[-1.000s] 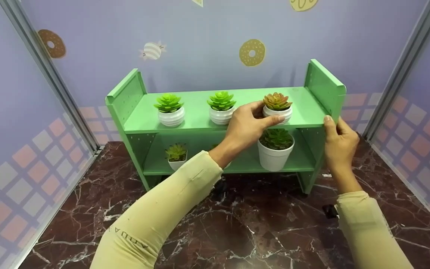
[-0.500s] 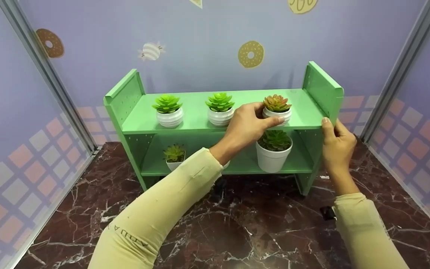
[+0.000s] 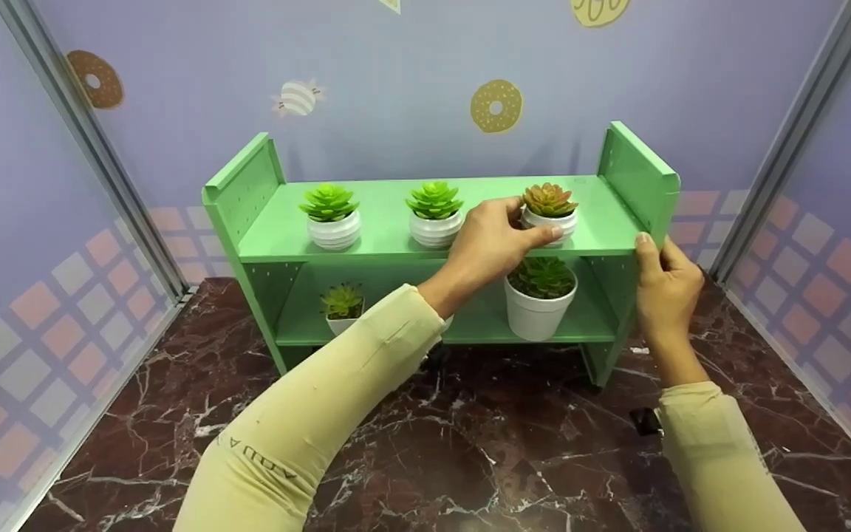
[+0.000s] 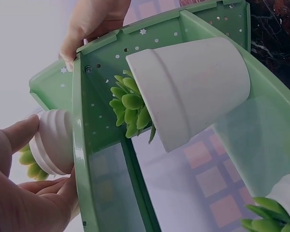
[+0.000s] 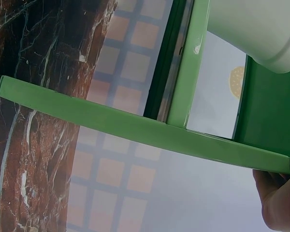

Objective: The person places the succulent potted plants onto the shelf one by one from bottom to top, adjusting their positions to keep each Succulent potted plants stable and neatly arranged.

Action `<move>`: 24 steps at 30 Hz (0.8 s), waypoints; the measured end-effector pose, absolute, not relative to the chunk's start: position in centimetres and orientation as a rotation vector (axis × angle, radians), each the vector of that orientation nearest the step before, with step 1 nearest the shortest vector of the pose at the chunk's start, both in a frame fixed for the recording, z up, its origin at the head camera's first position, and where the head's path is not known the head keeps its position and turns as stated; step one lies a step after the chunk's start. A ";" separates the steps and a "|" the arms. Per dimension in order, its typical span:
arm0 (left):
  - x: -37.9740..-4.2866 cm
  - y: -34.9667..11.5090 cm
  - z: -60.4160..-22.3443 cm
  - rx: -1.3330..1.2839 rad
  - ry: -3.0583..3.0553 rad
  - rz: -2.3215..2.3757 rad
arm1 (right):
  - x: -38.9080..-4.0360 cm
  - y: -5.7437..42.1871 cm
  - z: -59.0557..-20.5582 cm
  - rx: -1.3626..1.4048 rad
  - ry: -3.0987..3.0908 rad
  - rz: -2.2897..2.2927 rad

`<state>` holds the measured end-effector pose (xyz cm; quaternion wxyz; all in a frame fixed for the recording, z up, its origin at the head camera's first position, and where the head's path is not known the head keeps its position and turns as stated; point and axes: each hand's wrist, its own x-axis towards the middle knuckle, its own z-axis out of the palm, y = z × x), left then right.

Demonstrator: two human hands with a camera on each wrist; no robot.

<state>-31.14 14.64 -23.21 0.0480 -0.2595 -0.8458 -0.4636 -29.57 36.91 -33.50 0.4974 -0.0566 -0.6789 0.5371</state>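
Note:
A potted succulent with orange-red leaves (image 3: 548, 199) stands upright in a ribbed white pot on the upper board of the green shelf (image 3: 381, 203), towards its right end. My left hand (image 3: 486, 240) grips that pot, thumb across its front and fingers behind. In the left wrist view, the fingers curve around the ribbed pot (image 4: 55, 140) near the board's front edge. At the shelf's right side panel (image 3: 643, 174), my right hand (image 3: 668, 292) grips the front edge, its thumb on the inner side. Only part of this hand (image 5: 282, 203) shows in the right wrist view.
Two bright green succulents in ribbed white pots, one left (image 3: 333, 218) and one central (image 3: 434, 214), share the upper board. Below stand a larger white pot (image 3: 540, 310) and a small potted plant (image 3: 343, 304); my left forearm partly hides another pot. The shelf rests on a dark marbled tabletop (image 3: 455, 443).

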 end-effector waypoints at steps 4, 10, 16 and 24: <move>-31.3 14.4 -23.2 -0.806 -2.585 -1.407 | -29.6 36.8 -33.5 -0.134 -1.636 1.305; -31.2 13.9 -23.3 -0.781 -2.622 -1.407 | -29.7 37.0 -33.5 -0.153 -1.645 1.297; -30.4 13.4 -23.4 -0.817 -2.576 -1.516 | -29.6 36.9 -33.2 -0.177 -1.661 1.278; -29.7 12.9 -24.0 -0.835 -2.549 -1.560 | -27.4 34.9 -31.4 -0.181 -1.641 1.317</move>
